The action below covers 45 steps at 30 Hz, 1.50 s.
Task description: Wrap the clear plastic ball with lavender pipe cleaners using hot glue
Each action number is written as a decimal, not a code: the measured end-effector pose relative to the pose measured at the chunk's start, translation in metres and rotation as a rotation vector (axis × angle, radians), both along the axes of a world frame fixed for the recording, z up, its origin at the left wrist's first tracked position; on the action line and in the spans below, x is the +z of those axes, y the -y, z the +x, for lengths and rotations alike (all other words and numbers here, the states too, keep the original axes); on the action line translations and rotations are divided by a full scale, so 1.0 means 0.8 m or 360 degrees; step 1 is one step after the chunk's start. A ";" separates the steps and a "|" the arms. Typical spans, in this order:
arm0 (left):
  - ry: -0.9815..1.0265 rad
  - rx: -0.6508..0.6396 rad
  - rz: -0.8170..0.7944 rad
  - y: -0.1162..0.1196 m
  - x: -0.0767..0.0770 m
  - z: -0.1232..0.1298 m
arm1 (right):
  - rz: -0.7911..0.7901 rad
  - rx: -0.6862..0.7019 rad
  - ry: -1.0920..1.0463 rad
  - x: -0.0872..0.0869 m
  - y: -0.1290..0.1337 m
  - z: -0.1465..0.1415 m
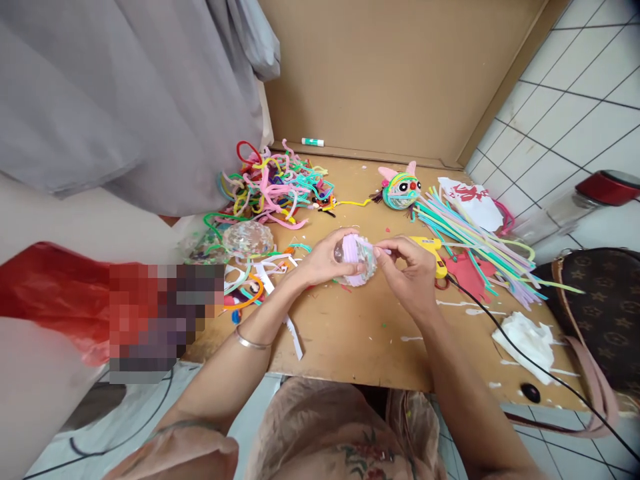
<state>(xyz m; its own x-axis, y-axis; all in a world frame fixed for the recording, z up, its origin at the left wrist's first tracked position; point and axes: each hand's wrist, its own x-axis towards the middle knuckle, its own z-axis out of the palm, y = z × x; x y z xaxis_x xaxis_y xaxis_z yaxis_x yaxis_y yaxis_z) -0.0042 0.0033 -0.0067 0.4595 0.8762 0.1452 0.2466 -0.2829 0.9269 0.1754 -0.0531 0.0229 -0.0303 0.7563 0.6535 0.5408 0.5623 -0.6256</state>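
Note:
My left hand (327,257) is closed around a small clear, bumpy ball (370,265), holding it just above the table. Rows of lilac pipe cleaner (351,248) lie side by side over part of its surface. At the ball's right side, my right hand (407,267) pinches the end of a lilac pipe cleaner between thumb and fingertips. A yellow glue gun (440,267) lies right behind my right hand, partly hidden by it. Farther back sits a finished-looking ball figure (401,190) with pink ears, round eyes and colourful bands.
A tangled heap of pipe cleaners (273,187) is at the back left, with another clear ball (247,238) before it. Straight pipe cleaners (480,237) lie right. A black cord (530,375) crosses the right side near crumpled tissue (527,343) and a brown patterned bag (595,307).

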 end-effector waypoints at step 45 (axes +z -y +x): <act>-0.0094 0.0006 -0.0024 0.004 0.010 0.000 | 0.0046 -0.0061 0.0307 -0.024 0.014 -0.004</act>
